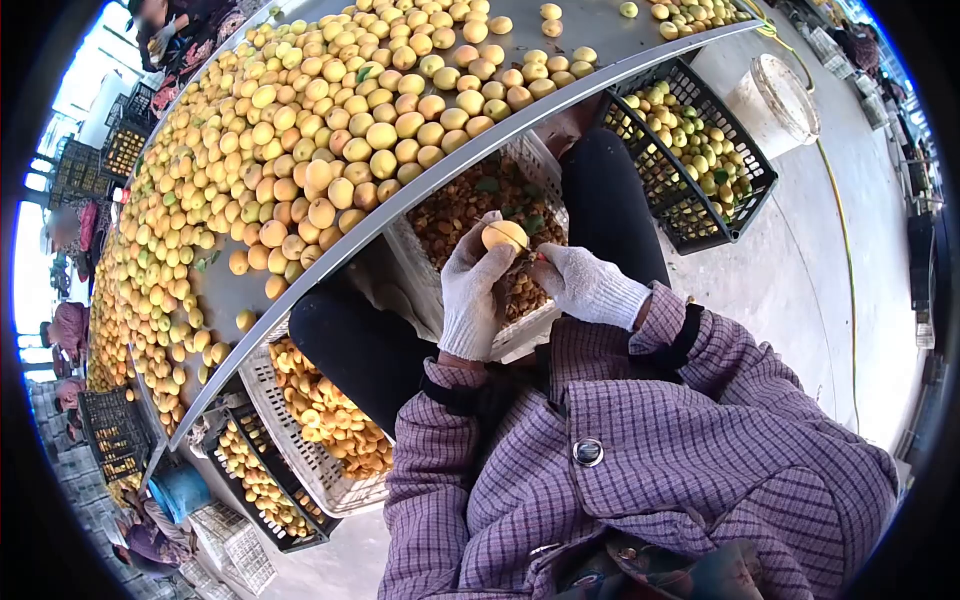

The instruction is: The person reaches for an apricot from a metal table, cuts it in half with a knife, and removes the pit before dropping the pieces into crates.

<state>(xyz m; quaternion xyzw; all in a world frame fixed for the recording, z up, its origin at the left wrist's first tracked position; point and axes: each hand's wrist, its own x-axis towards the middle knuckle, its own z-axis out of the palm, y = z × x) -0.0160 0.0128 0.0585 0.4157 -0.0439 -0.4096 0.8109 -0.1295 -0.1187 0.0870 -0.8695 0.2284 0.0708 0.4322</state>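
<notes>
My left hand, in a white knitted glove, is closed around a yellow-orange apricot. Close against the fruit's right side, my right hand, gloved the same way, pinches a small tool with a red part; its working end is too small to make out. Both hands are above a white crate between my knees, which holds brown pits and scraps with a few green leaves.
A metal-edged table heaped with apricots curves ahead. Halved apricots fill a pale crate at left. Black crates hold more fruit at right and lower left. A white bucket stands beyond; other people work along the far left.
</notes>
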